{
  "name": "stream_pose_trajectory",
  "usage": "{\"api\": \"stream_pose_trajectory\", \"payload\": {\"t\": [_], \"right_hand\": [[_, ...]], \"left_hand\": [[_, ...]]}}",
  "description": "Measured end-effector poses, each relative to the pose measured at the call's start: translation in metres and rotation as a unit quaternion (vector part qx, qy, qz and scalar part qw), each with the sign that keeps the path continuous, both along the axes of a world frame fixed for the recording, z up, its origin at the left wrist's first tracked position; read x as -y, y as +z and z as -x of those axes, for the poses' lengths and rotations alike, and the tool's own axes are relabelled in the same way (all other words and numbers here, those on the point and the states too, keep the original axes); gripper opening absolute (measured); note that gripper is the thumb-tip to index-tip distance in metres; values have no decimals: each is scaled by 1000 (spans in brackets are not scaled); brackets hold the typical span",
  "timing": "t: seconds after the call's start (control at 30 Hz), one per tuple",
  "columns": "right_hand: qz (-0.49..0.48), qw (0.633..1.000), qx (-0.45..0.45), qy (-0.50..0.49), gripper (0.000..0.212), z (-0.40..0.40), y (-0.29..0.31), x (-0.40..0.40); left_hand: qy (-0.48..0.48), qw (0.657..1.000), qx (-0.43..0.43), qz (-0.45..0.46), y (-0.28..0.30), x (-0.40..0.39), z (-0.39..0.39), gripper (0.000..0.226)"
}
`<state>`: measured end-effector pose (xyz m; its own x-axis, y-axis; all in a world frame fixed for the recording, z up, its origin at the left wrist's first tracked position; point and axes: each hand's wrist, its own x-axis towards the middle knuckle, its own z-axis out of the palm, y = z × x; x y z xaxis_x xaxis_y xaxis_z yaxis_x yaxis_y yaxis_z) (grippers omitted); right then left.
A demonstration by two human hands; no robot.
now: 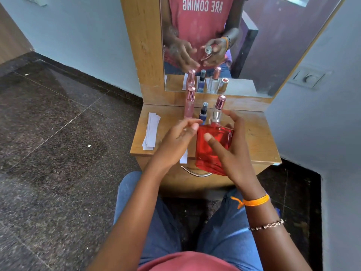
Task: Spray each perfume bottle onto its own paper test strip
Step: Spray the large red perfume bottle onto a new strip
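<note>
The right hand (232,151) grasps a square red perfume bottle (213,149), thumb across its near face and fingers wrapped round the far side, holding it tilted above the near edge of the wooden worktop (257,141). The bottle's silver spray nozzle (215,116) is uncovered and sits just under the hand's raised forefinger. The left hand (175,141) is released, holding nothing, fingers loosely curled with the tips just beside the bottle's upper left corner.

Beyond the left hand's fingertips stand a slim pink bottle (189,102) with a rosy cap and a small dark blue spray bottle (203,112). Beyond the right hand rises a clear bottle with a pink metallic cap (220,103). Farther left of the left hand, a stack of white paper test strips (151,131) lies on the worktop. One single strip (183,158) lies under the left hand, its end showing beside the wrist. An orange thread (254,201) and a chain bracelet (267,224) circle the right wrist.
</note>
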<state>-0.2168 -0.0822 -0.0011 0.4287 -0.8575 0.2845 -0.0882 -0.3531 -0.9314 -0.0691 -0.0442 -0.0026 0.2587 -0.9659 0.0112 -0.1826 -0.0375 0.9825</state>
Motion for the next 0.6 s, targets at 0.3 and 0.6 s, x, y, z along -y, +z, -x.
{"api": "stream_pose_trajectory", "payload": {"t": [0.3,0.6], "right_hand": [[21,989,-40,-142,31,6,-2,13],[57,973,-195,-114,23,25,-23,53]], "left_hand": [[-11,996,-87,-11,-6,-1,23,22],[-8,998,-59,-10,-12,1,26,16]]}}
